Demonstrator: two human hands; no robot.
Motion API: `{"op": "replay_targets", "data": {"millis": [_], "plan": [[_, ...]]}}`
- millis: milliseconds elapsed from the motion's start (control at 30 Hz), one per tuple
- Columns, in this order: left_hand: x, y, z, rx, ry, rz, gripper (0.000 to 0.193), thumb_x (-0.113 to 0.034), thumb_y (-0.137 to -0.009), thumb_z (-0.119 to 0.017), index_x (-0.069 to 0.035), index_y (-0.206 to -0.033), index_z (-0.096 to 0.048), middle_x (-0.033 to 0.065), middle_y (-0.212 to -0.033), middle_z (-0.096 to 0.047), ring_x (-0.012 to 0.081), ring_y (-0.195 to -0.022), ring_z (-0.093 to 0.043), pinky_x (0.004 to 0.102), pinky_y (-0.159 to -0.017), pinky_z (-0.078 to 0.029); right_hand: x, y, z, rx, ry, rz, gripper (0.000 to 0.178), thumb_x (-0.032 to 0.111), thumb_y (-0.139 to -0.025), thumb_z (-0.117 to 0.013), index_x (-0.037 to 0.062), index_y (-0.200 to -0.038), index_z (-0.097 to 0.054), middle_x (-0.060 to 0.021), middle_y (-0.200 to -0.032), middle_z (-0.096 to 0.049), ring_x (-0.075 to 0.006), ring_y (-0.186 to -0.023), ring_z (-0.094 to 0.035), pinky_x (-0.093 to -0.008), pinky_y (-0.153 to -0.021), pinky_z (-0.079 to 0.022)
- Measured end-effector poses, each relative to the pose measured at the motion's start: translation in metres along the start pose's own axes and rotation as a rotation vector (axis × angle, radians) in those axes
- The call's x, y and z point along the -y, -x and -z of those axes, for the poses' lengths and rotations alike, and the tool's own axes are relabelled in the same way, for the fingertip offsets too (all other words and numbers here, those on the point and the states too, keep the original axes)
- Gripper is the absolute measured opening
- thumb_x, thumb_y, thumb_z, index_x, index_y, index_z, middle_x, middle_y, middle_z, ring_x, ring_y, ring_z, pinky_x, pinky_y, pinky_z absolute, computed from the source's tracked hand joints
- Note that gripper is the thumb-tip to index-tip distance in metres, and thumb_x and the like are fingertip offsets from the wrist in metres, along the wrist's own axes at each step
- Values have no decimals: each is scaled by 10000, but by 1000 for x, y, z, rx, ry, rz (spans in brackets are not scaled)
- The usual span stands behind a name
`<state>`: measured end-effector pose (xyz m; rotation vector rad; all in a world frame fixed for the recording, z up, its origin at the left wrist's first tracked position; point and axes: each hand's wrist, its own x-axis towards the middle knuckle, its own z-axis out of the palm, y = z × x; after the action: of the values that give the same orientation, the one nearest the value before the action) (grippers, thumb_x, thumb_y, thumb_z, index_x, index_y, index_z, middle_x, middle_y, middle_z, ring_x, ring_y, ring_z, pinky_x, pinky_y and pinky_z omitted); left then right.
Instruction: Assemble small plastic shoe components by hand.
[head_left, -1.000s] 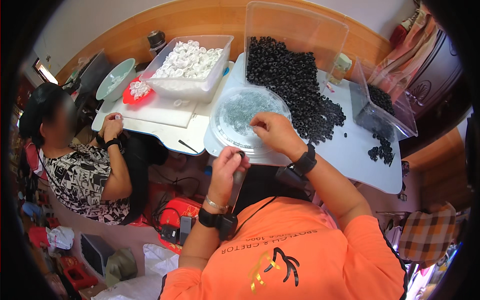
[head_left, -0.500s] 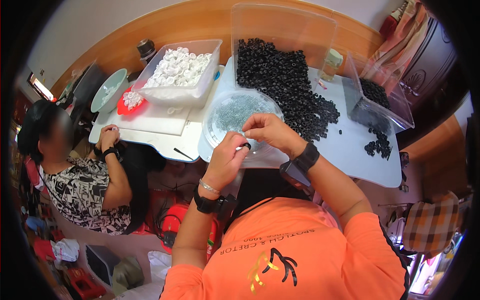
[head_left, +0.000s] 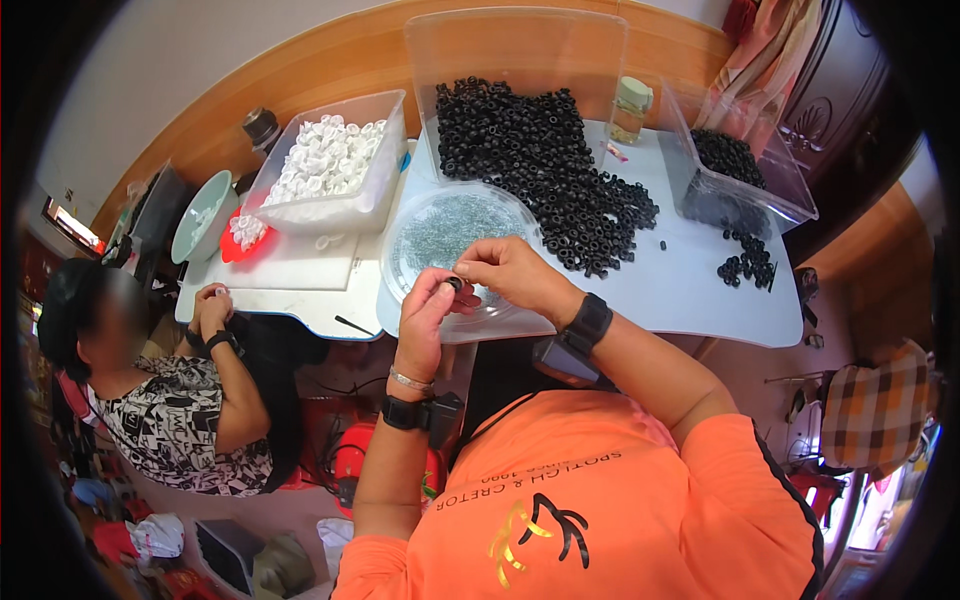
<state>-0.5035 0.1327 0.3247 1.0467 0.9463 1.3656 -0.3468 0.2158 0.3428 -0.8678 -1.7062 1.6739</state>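
Note:
My left hand [head_left: 428, 312] pinches a small black plastic ring [head_left: 455, 284] between thumb and fingers. My right hand [head_left: 522, 282] is closed, its thumb and forefinger pressed together right beside the ring; whatever they hold is too small to make out. Both hands are over the near edge of a round clear tub [head_left: 392, 262] with many tiny, shiny, greyish pieces inside. Behind and to the right of the tub lies a large heap of similar black rings [head_left: 560, 170], spilling out of a tipped clear bin [head_left: 515, 45].
A clear bin [head_left: 745, 180] at the right also holds black rings. White caps fill another bin [head_left: 380, 190] at the left. A red dish [head_left: 243, 238], a green bowl [head_left: 200, 215] and a lidded jar [head_left: 630, 110] stand around. At the left sits another person [head_left: 180, 400], hands together.
The view has shifted slightly, so the table's things sit a little further left. My hands stay together over the tub, and the black ring in my left hand has turned to show its opening.

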Motion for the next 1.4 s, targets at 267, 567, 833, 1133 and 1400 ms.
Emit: {"op": "replay_targets", "data": {"millis": [267, 567, 833, 1133, 1400], "plan": [[-2, 0, -2, 8, 50, 13, 201, -195, -987, -448, -14, -1017, -529, 92, -910, -604, 190, -834, -622, 309, -779, -495, 0, 7, 0, -10, 51, 31, 176, 132, -917, -616, -9, -989, -691, -29, -885, -677, -91, -850, -601, -245, -783, -484], [-6, 1, -3, 13, 98, 29, 213, -216, -979, -446, -20, -987, -529, 85, -862, -584, 201, -769, -622, 301, -715, -494, -7, 5, -1, -10, 37, 73, 180, 136, -918, -609, -10, -996, -678, -40, -910, -668, -91, -861, -591, -251, -784, -480], [-4, -5, 12, 24, 449, 9, 196, -193, -981, -423, -27, -988, -528, 95, -843, -578, 219, -723, -624, 300, -657, -487, -16, 0, 1, -114, 0, 61, 162, 130, -903, -616, 19, -1008, -670, -1, -867, -636, -77, -810, -561, -248, -738, -474], [-10, -6, 0, 17, -259, -21, 183, -141, -948, -496, -6, -1033, -587, 79, -1052, -594, 155, -907, -601, 287, -788, -475, 4, 4, 13, -93, 0, -1, 179, 186, -930, -595, 38, -993, -674, 18, -836, -617, -76, -779, -558, -226, -703, -454], [-11, -9, 0, 168, -781, -335, 148, -72, -864, -577, 4, -990, -597, 142, -1007, -568, 290, -873, -589, 328, -762, -472, -13, 1, 13, 8, 233, 61, 151, 112, -867, -625, -3, -953, -672, -73, -822, -682, -140, -740, -623, -286, -677, -498]]}}
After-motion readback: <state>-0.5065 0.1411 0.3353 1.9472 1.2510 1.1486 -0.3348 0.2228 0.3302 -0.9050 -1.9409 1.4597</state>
